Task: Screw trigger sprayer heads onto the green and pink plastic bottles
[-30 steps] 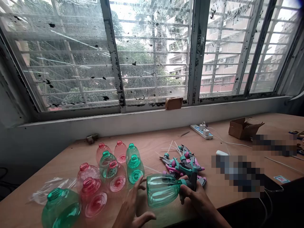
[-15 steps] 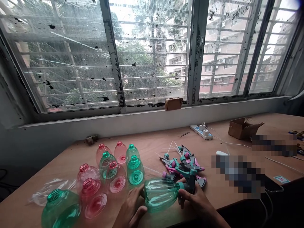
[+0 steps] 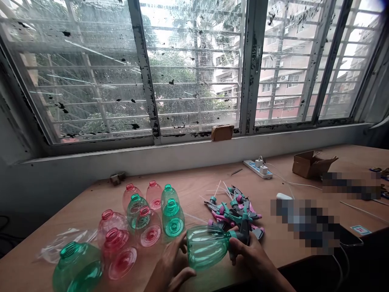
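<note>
At the lower centre, the left hand (image 3: 170, 265) cups the green bottle (image 3: 206, 246) base; the right hand (image 3: 251, 255) fingers grip its spray head (image 3: 243, 233) above the bench (image 3: 194, 184).

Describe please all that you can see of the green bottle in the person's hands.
The green bottle is clear, tinted plastic with ribbed, rounded walls, and it looks empty. It lies on its side, held over the near edge of the wooden table, with its base toward the left. A teal and dark spray head sits on its neck. The left hand cups the base; the right hand grips the neck and spray head.
</note>
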A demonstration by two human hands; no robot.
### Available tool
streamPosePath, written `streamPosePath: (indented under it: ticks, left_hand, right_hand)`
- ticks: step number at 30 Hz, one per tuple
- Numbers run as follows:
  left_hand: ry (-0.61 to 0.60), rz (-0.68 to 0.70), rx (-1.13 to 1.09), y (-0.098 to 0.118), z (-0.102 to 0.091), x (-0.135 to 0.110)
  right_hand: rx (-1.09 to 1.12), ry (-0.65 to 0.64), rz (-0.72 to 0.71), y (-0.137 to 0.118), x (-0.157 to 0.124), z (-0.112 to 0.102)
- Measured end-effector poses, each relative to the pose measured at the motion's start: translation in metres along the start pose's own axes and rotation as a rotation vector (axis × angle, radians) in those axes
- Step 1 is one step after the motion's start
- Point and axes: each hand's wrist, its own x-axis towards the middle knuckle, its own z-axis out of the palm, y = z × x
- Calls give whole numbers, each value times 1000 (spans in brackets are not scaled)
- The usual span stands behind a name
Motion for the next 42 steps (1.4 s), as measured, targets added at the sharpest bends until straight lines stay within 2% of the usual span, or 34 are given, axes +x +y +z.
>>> streamPosePath:
  ticks: [4,10,16,24,30,33,36,42]
  left_hand:
    - [-4,-18,-28,3,-1,-1]
    - [7,-6,-27,9,7,-1]
    - [-15,-51,-43,0,4,-1]
    - [-3,-92,-19,4,-4,0]
    - [-31,-56,-16,11,-5,1]
    - [23,-67,-11,15,-1,1]
    - [111,-84,-11,16,5,1]
    - [80,-45,-55,10,5,2]
  right_hand:
    - [6,11,-7,1,-1,1]
    - [33,64,4,4,-1,-1]
    - [19,13,31,3,0,-3]
    - [-17,-83,27,-1,-3,-1]
    - [-8,-28,-20,0,-1,0]
    - [3,21,-34,1,0,-1]
    - [-6,15,-20,1,0,-1]
    - [-31,-17,-4,-2,0,-2]
